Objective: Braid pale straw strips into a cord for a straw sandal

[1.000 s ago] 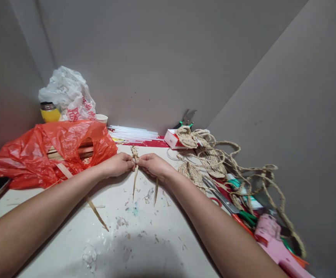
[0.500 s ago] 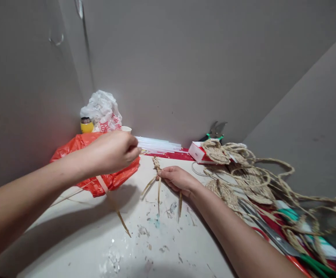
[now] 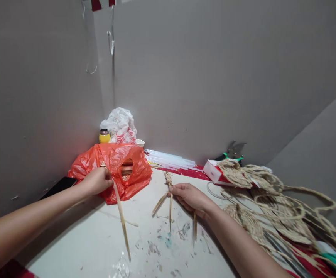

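Observation:
My left hand [image 3: 100,180] is closed on one end of a pale, flat straw strip [image 3: 121,216], which hangs down over the white table. Behind that hand lies an orange-red plastic bag [image 3: 139,166]; brown strips show through a hole in it. Over the middle of the table my right hand [image 3: 189,196] pinches a short braid of straw [image 3: 168,177]. Loose strip ends [image 3: 171,212] hang below its fingertips, and another strip [image 3: 195,227] dangles under the palm.
Coils of braided straw rope [image 3: 274,204] crowd the right side, with scissors [image 3: 289,255] partly under them. Along the back stand a white box [image 3: 211,172], pliers [image 3: 235,150], clear sticks [image 3: 170,159], a yellow jar [image 3: 104,136] and a crumpled white bag [image 3: 120,121].
My left hand has moved down and back toward me with the strip, uncovering the red bag's hole. My right hand keeps its pinch on the braid. The camera view has shifted.

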A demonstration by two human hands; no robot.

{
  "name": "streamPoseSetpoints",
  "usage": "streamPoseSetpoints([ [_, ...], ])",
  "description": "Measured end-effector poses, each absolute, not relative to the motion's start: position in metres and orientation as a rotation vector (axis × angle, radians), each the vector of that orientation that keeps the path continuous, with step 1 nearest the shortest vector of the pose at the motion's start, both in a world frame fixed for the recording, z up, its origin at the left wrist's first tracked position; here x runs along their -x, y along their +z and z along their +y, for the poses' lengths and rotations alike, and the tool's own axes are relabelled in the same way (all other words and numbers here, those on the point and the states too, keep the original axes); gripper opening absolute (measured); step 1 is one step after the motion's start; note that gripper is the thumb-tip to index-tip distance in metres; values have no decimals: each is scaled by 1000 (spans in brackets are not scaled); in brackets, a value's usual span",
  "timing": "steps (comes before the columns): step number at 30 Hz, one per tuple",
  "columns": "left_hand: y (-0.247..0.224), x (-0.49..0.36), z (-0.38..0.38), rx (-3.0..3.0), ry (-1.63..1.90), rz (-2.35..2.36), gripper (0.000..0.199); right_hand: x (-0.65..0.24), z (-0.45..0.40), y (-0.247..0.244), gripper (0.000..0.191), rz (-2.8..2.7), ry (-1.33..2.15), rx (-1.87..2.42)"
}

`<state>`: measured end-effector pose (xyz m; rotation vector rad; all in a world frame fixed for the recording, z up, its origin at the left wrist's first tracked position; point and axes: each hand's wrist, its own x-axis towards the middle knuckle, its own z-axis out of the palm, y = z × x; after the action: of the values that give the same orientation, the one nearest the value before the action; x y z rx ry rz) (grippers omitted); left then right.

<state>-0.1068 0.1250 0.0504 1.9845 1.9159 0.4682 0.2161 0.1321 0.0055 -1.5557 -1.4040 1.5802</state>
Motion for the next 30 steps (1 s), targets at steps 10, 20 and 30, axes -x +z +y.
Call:
streamPoseSetpoints([
  [10, 39, 105, 117, -1805, 551, 1775, 26, -216, 131, 6, 21, -1407, 1563, 1548],
  [20, 68, 83, 94, -1145, 893, 1216, 26, -214, 130, 11, 20, -1394, 1572, 1558],
  [30, 48, -19, 117, -1347, 825, 1142, 20, -215, 131, 13, 18, -1357, 1558, 1555],
])
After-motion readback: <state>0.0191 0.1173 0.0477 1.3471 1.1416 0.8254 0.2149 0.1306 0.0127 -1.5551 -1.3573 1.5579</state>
